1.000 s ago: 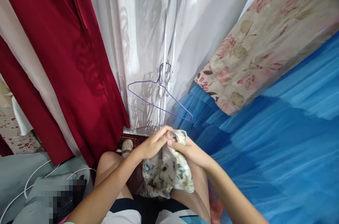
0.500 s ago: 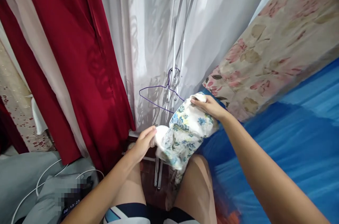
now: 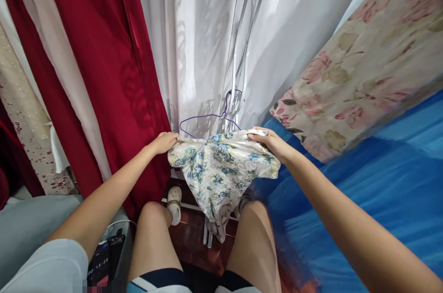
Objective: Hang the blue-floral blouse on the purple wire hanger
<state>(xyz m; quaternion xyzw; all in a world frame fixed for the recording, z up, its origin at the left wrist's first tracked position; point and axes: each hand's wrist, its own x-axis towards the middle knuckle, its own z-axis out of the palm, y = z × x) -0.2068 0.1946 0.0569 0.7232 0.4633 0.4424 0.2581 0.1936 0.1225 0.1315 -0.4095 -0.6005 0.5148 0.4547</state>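
A white short-sleeved garment with a blue and yellow floral print [image 3: 221, 159] is stretched out in front of my knees, its lower part tapering down between them. My left hand [image 3: 165, 142] pinches its upper left side near the shoulder. On the other side, my right hand [image 3: 265, 140] grips the upper right edge, thumb on top. Just behind the garment a purple hanger [image 3: 207, 116] hangs by its hook from a white metal stand [image 3: 235, 67]; the cloth hides the hanger's lower bar.
Red drapery [image 3: 104, 67] hangs at left, white curtains [image 3: 204, 30] straight ahead. Floral fabric [image 3: 346, 99] and blue fabric [image 3: 363, 200] fill the right side. A phone [image 3: 100, 260] lies by a grey cushioned seat [image 3: 38, 219]. A clog [image 3: 174, 200] is on my foot below.
My left hand has moved left and up, pulling the garment from a bunched shape to spread wide. My right hand stays at about the same place, still holding its side.
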